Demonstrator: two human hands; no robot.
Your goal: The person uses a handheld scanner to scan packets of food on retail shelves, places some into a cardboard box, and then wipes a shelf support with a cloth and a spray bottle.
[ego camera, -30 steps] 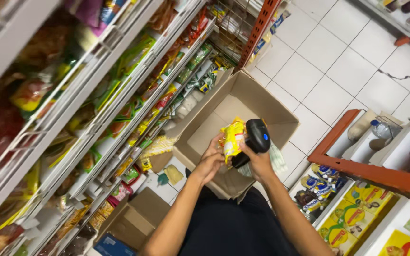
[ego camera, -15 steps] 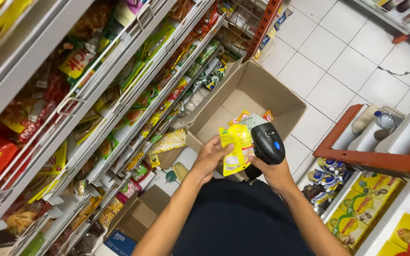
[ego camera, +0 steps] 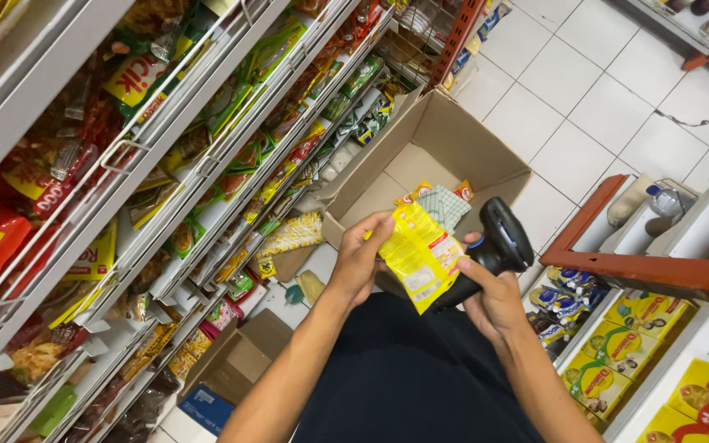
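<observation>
- The floor (ego camera: 592,107) is pale square tile, filling the upper right of the frame; a narrow shop aisle runs between stocked racks.
- Wire-fronted shelves (ego camera: 166,156) slant across the whole left side, packed with red, yellow and green snack packets.
- One large open cardboard box (ego camera: 445,139) stands on the floor at upper centre, with a few small packets (ego camera: 441,201) lying in its bottom.
- Two smaller cardboard boxes (ego camera: 240,357) sit at the foot of the shelves, lower left of centre.
- A red-framed rack (ego camera: 633,271) at the right holds yellow cartons (ego camera: 650,320) and one clear bottle (ego camera: 670,199).
- One yellow packet (ego camera: 420,254) is held up at centre frame, in front of the person's dark shirt and just below the big box.
- The left hand (ego camera: 363,258) is closed on the packet's left edge, thumb across the front, forearm rising from the lower left.
- The right hand (ego camera: 494,299) is wrapped around the grip of one black handheld scanner (ego camera: 498,242), whose head tilts toward the packet; its thumb touches the packet's right edge, forearm coming up from the lower right.
</observation>
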